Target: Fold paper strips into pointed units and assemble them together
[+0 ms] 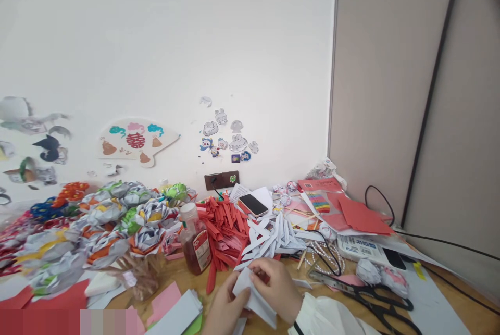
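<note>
A folded piece of white paper (255,301) is held between my two hands low in the middle of the head view. My left hand (226,304) pinches its left side, thumb on top. My right hand (275,285) grips its upper right edge with the fingers bent. Just beyond the hands lies a heap of folded white paper strips (277,236). Beside that is a pile of folded red paper strips (224,225). A stack of cut white paper (175,317) rests to the left of my left hand, over pink and green sheets.
Black-handled scissors (375,296) lie at the right. A bottle of reddish liquid (195,249) stands left of the red strips. A phone (253,205) lies behind the strips. Crumpled paper flowers (105,215) crowd the left. Red sheets (361,215) and a cable (449,244) lie toward the right wall.
</note>
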Demonstrator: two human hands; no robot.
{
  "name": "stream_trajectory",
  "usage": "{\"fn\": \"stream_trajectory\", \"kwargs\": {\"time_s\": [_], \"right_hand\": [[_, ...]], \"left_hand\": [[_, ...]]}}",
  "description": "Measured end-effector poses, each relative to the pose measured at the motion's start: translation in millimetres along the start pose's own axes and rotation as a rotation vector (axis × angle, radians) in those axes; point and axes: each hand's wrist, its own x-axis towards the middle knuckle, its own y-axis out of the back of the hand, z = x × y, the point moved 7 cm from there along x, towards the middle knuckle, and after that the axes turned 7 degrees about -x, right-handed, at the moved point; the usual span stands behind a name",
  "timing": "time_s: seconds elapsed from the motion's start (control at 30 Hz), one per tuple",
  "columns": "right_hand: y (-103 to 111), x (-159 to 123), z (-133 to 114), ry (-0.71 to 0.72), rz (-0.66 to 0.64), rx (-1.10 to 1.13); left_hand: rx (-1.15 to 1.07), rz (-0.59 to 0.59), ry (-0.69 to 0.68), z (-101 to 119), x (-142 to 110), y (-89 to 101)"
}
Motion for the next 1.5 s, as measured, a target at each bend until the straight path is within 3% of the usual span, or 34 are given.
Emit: {"fn": "stream_trajectory", "kwargs": {"time_s": [0.3,0.47,0.67,0.83,0.93,1.07,1.13,1.3,1.4,1.5], "right_hand": [[1,0,-6,0.088,-0.067,-0.036],[0,0,-1,0.047,-0.080,-0.063],[0,-7,-23,0.440,-0.003,-0.334],[0,-13,-31,0.562,-0.038,-0.448],[2,-9,-28,0.465,-0.069,-0.281],[-4,2,9,-0.028,-0.109,0.092],[-14,2,23,-0.197,-0.177,0.247],[-26,-2,29,-0.277,-0.324,0.369],[-28,-4,29,-0.278,-0.394,0.366],[-28,-4,30,-0.276,-0.377,0.407]], "left_hand": [[-0.002,-0.075,0.020,-2,1,-1.1],[0.020,-0.110,0.003,2,-1,-3.2],[-0.083,-0.135,0.139,-9,-2,-6.3],[-0.114,-0.134,0.143,-10,-2,-4.8],[-0.048,-0.122,0.085,-7,1,-2.2],[0.239,-0.074,-0.069,3,4,3.6],[0.396,-0.045,-0.161,10,2,5.4],[0.616,0.029,-0.307,16,-1,7.5],[0.607,0.046,-0.321,13,1,7.4],[0.511,0.059,-0.309,13,1,7.0]]}}
